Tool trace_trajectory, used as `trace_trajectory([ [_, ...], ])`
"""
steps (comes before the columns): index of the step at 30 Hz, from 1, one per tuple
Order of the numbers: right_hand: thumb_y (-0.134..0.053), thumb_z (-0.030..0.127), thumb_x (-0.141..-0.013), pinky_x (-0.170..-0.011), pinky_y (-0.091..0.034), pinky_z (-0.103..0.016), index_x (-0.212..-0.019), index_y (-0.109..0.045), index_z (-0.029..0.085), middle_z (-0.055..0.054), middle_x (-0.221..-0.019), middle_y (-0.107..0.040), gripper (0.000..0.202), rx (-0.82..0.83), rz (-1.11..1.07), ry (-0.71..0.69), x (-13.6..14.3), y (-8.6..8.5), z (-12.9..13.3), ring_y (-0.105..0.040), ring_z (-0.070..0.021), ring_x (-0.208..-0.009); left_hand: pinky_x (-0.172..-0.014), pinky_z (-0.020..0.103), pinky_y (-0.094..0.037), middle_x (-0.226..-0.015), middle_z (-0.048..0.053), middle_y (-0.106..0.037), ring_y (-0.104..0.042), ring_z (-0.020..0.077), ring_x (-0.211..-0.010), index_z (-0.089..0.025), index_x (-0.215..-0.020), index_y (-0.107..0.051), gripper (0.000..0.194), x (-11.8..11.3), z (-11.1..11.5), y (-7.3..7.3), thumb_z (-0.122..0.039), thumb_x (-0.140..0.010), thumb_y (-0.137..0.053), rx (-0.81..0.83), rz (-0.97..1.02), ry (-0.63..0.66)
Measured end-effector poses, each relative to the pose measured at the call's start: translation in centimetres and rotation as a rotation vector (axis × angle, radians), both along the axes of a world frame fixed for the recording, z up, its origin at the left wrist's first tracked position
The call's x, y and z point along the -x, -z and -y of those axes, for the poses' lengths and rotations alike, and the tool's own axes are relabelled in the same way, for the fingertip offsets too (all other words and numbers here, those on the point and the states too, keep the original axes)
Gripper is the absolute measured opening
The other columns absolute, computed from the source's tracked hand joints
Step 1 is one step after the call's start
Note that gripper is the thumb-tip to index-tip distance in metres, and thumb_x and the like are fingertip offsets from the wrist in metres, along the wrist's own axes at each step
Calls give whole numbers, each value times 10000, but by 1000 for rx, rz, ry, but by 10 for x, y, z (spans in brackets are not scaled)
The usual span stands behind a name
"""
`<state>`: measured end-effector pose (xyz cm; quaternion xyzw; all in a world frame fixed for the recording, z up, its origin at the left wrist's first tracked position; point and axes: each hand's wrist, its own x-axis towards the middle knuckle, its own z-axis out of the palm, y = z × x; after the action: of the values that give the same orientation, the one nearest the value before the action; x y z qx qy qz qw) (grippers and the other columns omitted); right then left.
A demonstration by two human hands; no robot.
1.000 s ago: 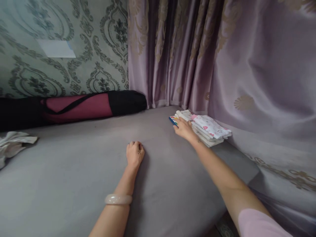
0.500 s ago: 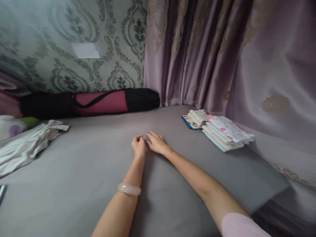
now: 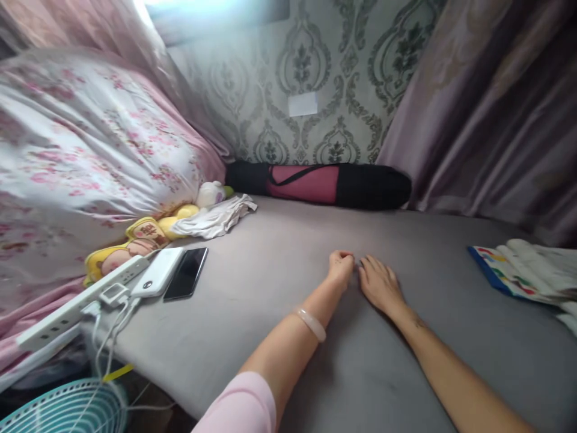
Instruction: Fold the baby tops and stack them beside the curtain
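Note:
My left hand (image 3: 341, 269) is closed on the grey surface (image 3: 270, 258), its fingers curled in; anything inside them is hidden or too small to name. A pale bangle (image 3: 311, 325) circles that forearm. Close by on the right, my right hand (image 3: 380, 284) lies palm down and flat on the same surface, fingers stretched forward and slightly apart, with nothing in it. A narrow gap separates the two hands.
A long black and pink bag (image 3: 304, 183) lies along the wall. Folded cloths (image 3: 527, 267) sit at the right. At left are crumpled white cloth (image 3: 216, 218), a phone (image 3: 186, 273), a white device (image 3: 157, 272), a power strip (image 3: 81, 304) and a teal basket (image 3: 67, 409).
The view has swung left, bringing the phone, power strip and basket into sight. The folded cloths have shifted toward the right edge. Both hands keep nearly the same pose.

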<state>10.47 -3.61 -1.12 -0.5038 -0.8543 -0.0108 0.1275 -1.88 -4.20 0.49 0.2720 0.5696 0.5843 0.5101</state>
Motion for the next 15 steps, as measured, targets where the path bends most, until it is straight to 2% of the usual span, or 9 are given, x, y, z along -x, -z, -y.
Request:
trace_trajectory([
  [3, -249, 288, -974, -1099, -290, -469, -1339, -524, 153, -138, -1444, -480, 477, -35, -14, 13, 1, 3, 0, -419, -264, -1336, -688, 253, -530, -816, 102, -668, -645, 134, -668, -87, -959, -629, 198, 38, 4, -5, -124, -778, -557, 36, -142, -60],
  [5, -240, 287, -972, -1096, -292, -472, -1333, -530, 141, -143, -1436, -487, 486, -47, -5, 13, 2, 3, 0, -428, -269, -1329, -687, 257, -528, -839, 101, -668, -638, 134, -676, -90, -976, -628, 219, 77, 8, -9, -114, -779, -536, 66, -275, -133],
  [8, -231, 281, -965, -1084, -308, -481, -1325, -538, 122, -152, -1425, -499, 499, -65, 15, 7, 3, 3, 0, -442, -282, -1314, -817, 304, -510, -932, 111, -671, -641, 182, -872, -117, -979, -636, 237, 150, 22, -18, -106, -791, -492, 114, -513, -278],
  [11, -236, 275, -957, -1076, -320, -488, -1315, -543, 97, -161, -1414, -508, 504, -85, 4, -1, 3, 3, -1, -445, -293, -1308, -976, 350, -425, -1044, 125, -656, -586, 223, -1060, -130, -986, -644, 252, 219, 46, -29, -101, -795, -482, 169, -746, -403],
  [13, -243, 273, -951, -1074, -324, -491, -1304, -550, 95, -164, -1406, -515, 501, -100, -9, -6, 3, 5, -2, -446, -294, -1306, -1021, 375, -380, -1078, 142, -639, -563, 248, -1106, -122, -1001, -645, 267, 256, 64, -35, -95, -799, -472, 215, -870, -463],
  [15, -246, 274, -946, -1070, -331, -495, -1296, -557, 107, -163, -1398, -523, 496, -114, -19, -12, 2, 8, -3, -456, -292, -1298, -1054, 395, -339, -1099, 151, -622, -528, 271, -1158, -122, -1005, -650, 281, 283, 79, -40, -83, -791, -472, 257, -967, -509],
])
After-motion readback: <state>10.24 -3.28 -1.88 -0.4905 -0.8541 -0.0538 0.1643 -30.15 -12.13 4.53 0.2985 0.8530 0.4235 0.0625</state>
